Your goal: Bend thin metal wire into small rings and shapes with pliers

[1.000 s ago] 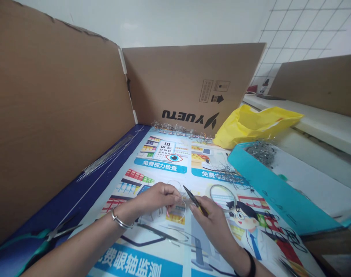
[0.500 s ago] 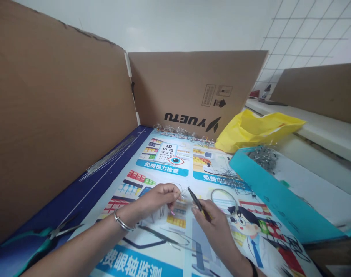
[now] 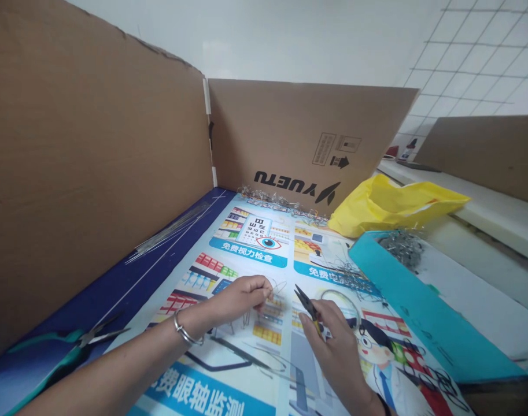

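Note:
My left hand [image 3: 242, 296] is closed in a pinch on a thin bent wire loop [image 3: 277, 287] just above the printed poster [image 3: 246, 254]. A silver bangle sits on that wrist. My right hand [image 3: 333, 335] grips small dark pliers [image 3: 306, 301] with yellow handles, their tips pointing up and left, a short way to the right of the wire. A few bent wire pieces lie on the poster under my hands.
Cardboard walls [image 3: 94, 167] stand at left and back. Long straight wires [image 3: 168, 231] lie along the left wall. Green-handled pliers [image 3: 77, 341] rest at lower left. A yellow bag [image 3: 394, 202], a teal tray [image 3: 402, 294] and wire scraps [image 3: 405, 245] are to the right.
The pliers' tips have drawn away from the wire loop to the right. My left hand keeps its pinch on the wire. The view has shifted slightly.

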`<act>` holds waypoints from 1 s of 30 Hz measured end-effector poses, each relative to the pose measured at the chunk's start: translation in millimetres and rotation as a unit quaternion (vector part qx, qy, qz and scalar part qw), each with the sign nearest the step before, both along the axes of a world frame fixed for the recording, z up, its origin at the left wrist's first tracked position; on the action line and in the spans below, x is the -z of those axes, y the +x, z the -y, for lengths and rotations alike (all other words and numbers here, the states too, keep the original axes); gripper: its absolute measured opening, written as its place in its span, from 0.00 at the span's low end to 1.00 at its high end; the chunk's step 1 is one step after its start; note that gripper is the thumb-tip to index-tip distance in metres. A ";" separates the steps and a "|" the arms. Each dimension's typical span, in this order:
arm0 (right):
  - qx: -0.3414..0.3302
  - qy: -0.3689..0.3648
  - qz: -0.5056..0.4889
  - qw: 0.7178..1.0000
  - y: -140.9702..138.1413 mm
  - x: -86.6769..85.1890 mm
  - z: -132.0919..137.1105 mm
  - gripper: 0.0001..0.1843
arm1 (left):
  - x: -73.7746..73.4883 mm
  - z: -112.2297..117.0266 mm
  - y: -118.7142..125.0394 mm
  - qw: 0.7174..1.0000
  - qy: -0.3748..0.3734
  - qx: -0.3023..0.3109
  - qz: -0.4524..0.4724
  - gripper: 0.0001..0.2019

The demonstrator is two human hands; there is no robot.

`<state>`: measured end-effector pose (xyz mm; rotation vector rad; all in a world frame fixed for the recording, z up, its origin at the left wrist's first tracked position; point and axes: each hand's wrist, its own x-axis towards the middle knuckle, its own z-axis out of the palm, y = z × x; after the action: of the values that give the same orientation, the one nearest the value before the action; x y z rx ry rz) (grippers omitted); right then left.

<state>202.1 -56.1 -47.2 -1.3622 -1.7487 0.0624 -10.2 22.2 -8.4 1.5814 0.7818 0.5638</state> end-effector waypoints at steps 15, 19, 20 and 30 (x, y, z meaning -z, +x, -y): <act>-0.010 0.037 0.204 0.978 -4.4 -8.0 2.5 0.08 | -11.5 9.0 4.5 0.981 0.160 0.011 -0.113 0.10; -0.010 0.040 0.222 0.974 -5.0 -9.6 3.0 0.08 | -9.2 8.6 5.2 0.981 0.151 0.016 -0.119 0.10; -0.009 0.042 0.228 0.973 -5.0 -9.8 3.1 0.08 | -8.7 8.5 5.3 0.981 0.151 0.019 -0.122 0.10; -0.002 0.088 0.286 0.954 -0.3 -9.9 2.4 0.09 | -7.8 8.4 4.7 0.981 0.144 0.041 -0.126 0.11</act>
<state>201.8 -58.5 -37.3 -1.3223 -2.1661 -0.5226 -5.5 13.8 -0.7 1.9706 0.8478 0.4343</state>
